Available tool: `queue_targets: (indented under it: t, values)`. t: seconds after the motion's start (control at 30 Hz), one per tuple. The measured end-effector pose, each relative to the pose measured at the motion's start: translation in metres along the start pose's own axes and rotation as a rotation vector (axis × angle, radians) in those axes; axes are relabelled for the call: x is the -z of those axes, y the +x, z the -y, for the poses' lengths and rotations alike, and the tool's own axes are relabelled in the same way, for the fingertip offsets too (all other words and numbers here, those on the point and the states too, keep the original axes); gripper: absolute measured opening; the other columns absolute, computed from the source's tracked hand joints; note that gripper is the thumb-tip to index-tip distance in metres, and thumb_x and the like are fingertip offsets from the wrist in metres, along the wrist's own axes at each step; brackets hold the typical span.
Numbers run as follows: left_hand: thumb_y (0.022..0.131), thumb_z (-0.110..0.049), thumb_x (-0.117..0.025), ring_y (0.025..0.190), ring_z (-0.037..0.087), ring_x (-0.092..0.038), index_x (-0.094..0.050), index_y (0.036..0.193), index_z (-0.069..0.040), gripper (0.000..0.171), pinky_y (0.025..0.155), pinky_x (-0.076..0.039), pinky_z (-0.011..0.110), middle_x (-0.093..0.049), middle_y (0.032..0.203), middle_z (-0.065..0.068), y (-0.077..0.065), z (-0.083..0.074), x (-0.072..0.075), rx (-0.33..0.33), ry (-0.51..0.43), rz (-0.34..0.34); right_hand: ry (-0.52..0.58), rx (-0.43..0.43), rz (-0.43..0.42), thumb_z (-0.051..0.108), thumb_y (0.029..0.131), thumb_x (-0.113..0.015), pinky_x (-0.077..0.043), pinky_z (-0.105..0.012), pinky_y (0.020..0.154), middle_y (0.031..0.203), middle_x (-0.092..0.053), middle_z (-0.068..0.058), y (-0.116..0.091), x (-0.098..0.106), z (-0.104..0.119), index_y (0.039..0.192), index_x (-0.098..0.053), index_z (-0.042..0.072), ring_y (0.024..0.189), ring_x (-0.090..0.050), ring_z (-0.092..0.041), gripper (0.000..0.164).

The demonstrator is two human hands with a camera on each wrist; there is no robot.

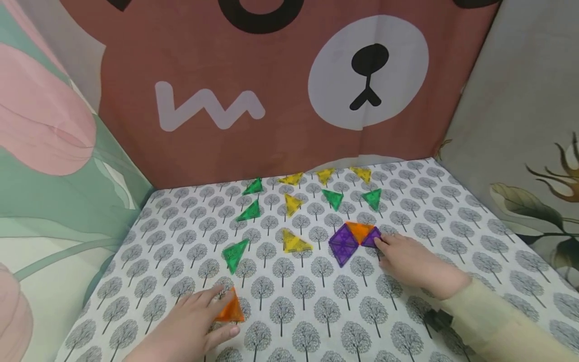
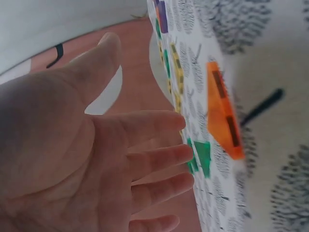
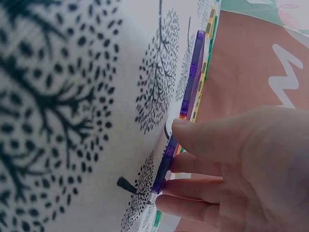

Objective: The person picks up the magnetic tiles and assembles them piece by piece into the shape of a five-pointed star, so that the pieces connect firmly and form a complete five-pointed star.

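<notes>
My right hand [image 1: 409, 261] pinches a small purple triangle tile [image 3: 166, 162] between thumb and fingers, low over the cloth. That tile lies against an orange triangle tile [image 1: 360, 231], whose other side borders a group of purple triangle tiles [image 1: 344, 245]. In the right wrist view these tiles show edge-on. My left hand [image 1: 192, 319] is at the front left, fingers spread, beside a second orange triangle tile [image 1: 232, 310]. The left wrist view shows the palm [image 2: 58, 159] bare, with the fingers extended and the orange tile beyond the fingertips.
Several green triangle tiles [image 1: 234, 255] and yellow triangle tiles [image 1: 295, 242] lie scattered over the middle and back of the tree-print cloth [image 1: 282, 311]. A brown bear-print curtain [image 1: 280, 146] hangs behind the table, with patterned fabric on both sides.
</notes>
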State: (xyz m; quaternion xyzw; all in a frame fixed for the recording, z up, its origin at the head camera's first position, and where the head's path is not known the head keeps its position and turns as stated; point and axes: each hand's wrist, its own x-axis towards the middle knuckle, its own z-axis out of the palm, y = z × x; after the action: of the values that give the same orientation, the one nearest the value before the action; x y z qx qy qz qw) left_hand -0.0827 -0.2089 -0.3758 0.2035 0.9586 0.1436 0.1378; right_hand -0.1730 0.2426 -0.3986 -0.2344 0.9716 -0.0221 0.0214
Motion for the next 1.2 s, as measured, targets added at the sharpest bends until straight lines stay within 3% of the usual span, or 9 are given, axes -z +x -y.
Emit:
queue_targets:
  t: [0.2, 0.4, 0.67, 0.8, 1.2]
  values:
    - [0.092, -0.066, -0.051, 0.126, 0.043, -0.046, -0.057, 0.138, -0.004, 0.078, 0.101, -0.037, 0.065, -0.051, 0.140, 0.018, -0.004, 0.010, -0.014, -0.025, 0.017, 0.036, 0.009, 0.008, -0.016, 0.023, 0.091, -0.069, -0.038, -0.061, 0.103, 0.135, -0.050, -0.033, -0.001, -0.001, -0.002, 0.134, -0.054, -0.009, 0.123, -0.048, -0.050, 0.056]
    - [0.091, -0.070, -0.046, 0.130, 0.040, -0.044, -0.056, 0.140, -0.007, 0.081, 0.102, -0.035, 0.063, -0.049, 0.143, 0.014, 0.007, 0.007, -0.021, -0.076, 0.043, 0.049, 0.006, 0.008, -0.031, 0.023, 0.091, -0.069, -0.040, -0.060, 0.102, 0.134, -0.051, -0.033, -0.003, -0.001, -0.004, 0.133, -0.055, -0.009, 0.121, -0.050, -0.049, 0.055]
    - [0.092, -0.072, -0.038, 0.134, 0.037, -0.040, -0.055, 0.142, -0.010, 0.081, 0.107, -0.033, 0.060, -0.046, 0.147, 0.013, 0.026, -0.016, -0.020, -0.211, 0.159, 0.036, -0.001, 0.038, -0.065, 0.021, 0.091, -0.070, -0.042, -0.059, 0.101, 0.131, -0.054, -0.032, -0.004, -0.002, -0.003, 0.132, -0.056, -0.010, 0.119, -0.052, -0.048, 0.054]
    - [0.093, -0.072, -0.035, 0.135, 0.035, -0.040, -0.055, 0.142, -0.010, 0.082, 0.109, -0.032, 0.059, -0.046, 0.149, 0.009, 0.034, -0.029, -0.016, -0.259, 0.203, 0.069, 0.003, 0.032, -0.069, 0.021, 0.091, -0.070, -0.042, -0.059, 0.101, 0.133, -0.052, -0.032, -0.004, -0.002, -0.002, 0.133, -0.055, -0.010, 0.121, -0.051, -0.048, 0.054]
    - [0.093, -0.072, -0.036, 0.139, 0.033, -0.036, -0.049, 0.147, -0.011, 0.083, 0.111, -0.030, 0.058, -0.041, 0.153, 0.001, 0.053, -0.052, -0.014, -0.301, 0.229, 0.109, 0.002, 0.016, -0.061, 0.021, 0.091, -0.070, -0.043, -0.059, 0.100, 0.131, -0.053, -0.032, -0.004, -0.002, 0.000, 0.132, -0.055, -0.010, 0.119, -0.052, -0.048, 0.055]
